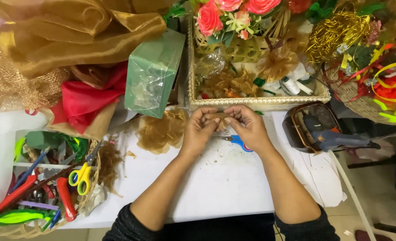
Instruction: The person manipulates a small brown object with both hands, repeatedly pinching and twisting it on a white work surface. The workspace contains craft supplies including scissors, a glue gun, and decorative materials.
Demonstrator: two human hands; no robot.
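Note:
My left hand point(199, 130) and my right hand point(248, 128) meet over the white table point(215, 178), pinching between their fingertips a small strip of gold-brown sheer fabric point(217, 117). Both hands grip it, thumbs and forefingers closed on its ends. Blue-handled scissors point(234, 140) lie on the table just under my right hand, partly hidden by it. A crumpled bunch of gold organza point(161, 130) lies to the left of my left hand.
A woven tray point(256, 102) with pink flowers and ribbon scraps stands behind the hands. A green plastic-wrapped block point(152, 73), red and gold cloth lie at back left. A basket of tools with yellow scissors point(82, 176) sits front left. A glue gun point(336, 139) rests at right.

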